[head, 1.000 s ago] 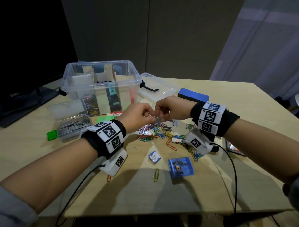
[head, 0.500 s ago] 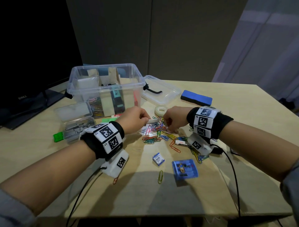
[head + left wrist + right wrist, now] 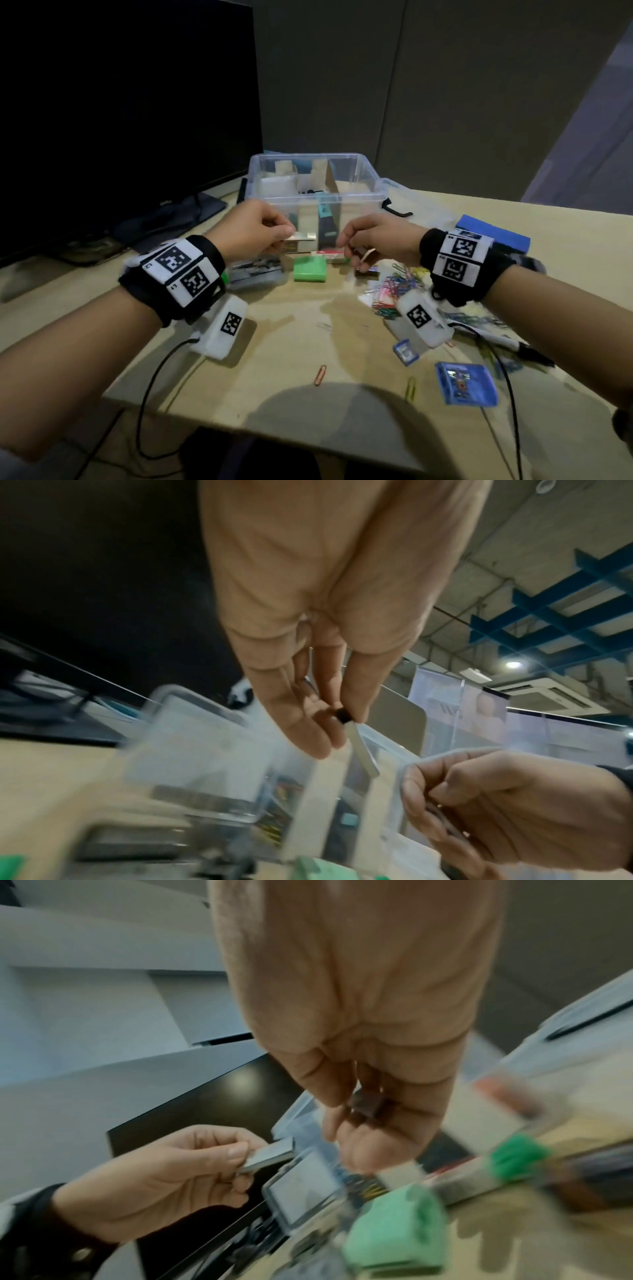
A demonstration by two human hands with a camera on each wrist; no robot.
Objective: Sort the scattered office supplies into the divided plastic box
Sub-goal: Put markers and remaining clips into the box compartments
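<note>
My left hand (image 3: 286, 233) pinches a silver staple strip (image 3: 303, 236) by one end, just in front of the clear divided box (image 3: 366, 195). The left wrist view shows the strip (image 3: 363, 750) hanging from thumb and fingertips. My right hand (image 3: 356, 253) hovers to the right of it, over a green box (image 3: 310, 269), its fingers curled round a small dark piece (image 3: 366, 1107) that is too blurred to identify. A pile of coloured paper clips (image 3: 400, 284) lies under my right wrist.
A small clear case of staples (image 3: 257, 270) sits under my left hand. The box lid (image 3: 394, 192) and a blue eraser (image 3: 493, 233) lie at the back right. Nearer are a blue case (image 3: 466, 383), a small blue box (image 3: 406, 351) and loose clips. A dark monitor (image 3: 120, 120) stands at the left.
Both hands have left the clip pile and moved up and left toward the box. My left hand still carries the staple strip; my right hand has closed on a small piece.
</note>
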